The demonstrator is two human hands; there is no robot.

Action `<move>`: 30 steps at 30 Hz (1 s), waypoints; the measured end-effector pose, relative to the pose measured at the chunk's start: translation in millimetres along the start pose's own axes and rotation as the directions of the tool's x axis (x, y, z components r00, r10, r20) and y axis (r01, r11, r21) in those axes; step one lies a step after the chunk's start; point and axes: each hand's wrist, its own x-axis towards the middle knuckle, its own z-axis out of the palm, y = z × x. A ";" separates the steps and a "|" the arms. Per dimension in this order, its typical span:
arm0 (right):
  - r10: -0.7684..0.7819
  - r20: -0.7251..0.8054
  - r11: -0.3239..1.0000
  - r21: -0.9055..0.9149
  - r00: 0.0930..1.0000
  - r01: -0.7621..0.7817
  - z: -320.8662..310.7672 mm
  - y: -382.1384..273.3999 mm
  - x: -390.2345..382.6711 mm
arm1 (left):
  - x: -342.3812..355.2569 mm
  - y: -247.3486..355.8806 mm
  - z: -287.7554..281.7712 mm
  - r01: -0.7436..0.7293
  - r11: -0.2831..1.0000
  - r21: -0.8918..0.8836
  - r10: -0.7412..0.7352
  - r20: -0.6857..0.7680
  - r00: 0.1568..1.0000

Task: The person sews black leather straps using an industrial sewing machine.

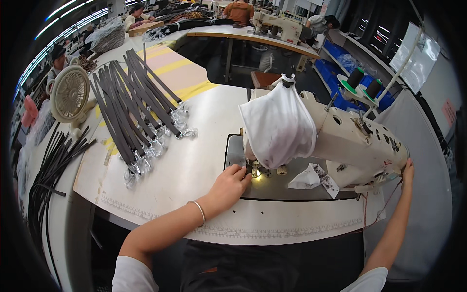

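head view, left hand (229,185) at sewing machine (345,131), pale table (209,131), strip lights (59,21)

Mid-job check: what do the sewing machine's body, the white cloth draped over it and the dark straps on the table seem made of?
Sewing machine: probably painted metal; the cream shell looks smooth, with soft highlights.
White cloth: soft, matte fabric, judging by its limp drape and smudges; fibre unclear.
Dark straps: flat, smooth, low sheen; perhaps leather or a synthetic, too small to tell.
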 end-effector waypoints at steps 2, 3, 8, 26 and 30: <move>-0.040 -0.025 0.999 0.021 0.999 0.040 -0.5 -2.8 -4.8 | -0.1 -0.2 0.9 0.009 1.000 -0.023 -0.009 -0.006 1.000; -0.042 -0.022 0.999 0.022 0.999 0.043 6.1 -0.2 -10.4 | -0.4 -0.6 1.1 0.015 0.999 -0.043 -0.015 -0.009 1.000; 0.056 -0.179 0.639 0.762 0.982 0.102 60.3 56.7 -42.4 | 3.7 -2.3 0.7 0.001 0.997 -0.072 0.001 0.024 1.000; -0.105 -0.183 0.994 0.008 0.977 0.109 0.1 3.0 -13.9 | 2.4 -1.6 -0.5 -0.002 0.999 -0.037 0.003 0.040 0.999; -0.008 -0.162 0.997 0.079 0.987 0.021 15.1 13.0 -25.4 | 1.1 -3.1 -0.2 0.001 0.999 -0.034 0.001 0.050 0.999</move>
